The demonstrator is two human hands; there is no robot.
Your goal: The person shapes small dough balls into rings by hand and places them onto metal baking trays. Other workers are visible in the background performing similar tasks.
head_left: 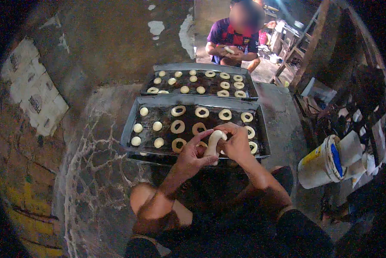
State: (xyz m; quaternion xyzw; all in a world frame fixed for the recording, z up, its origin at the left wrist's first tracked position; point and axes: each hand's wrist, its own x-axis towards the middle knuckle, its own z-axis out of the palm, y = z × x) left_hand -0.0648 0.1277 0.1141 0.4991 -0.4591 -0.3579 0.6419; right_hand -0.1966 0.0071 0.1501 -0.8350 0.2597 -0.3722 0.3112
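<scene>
a dark metal tray (263, 131) is overhung by two bare hands: the lower length of a bent dough strip (213, 146) is held between thumb and fingers by the left hand (190, 155), its upper end apparently pinched by the right hand (237, 142), fingertips partly hidden. the strip could be torn if pulled unevenly; if it were dropped, dough rings (173, 127) on the tray could be dented.

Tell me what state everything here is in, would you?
Dough piece: bent, held in both hands
Left hand: closed around the dough
Right hand: gripping its upper end
Near tray: holding dough rings and dough balls
Dough rings: pale, centres open
Dough balls: rounded, no holes
Far tray: holding more of both
Co-worker's hands: holding another piece
White bucket: unclear whether lidded
</scene>
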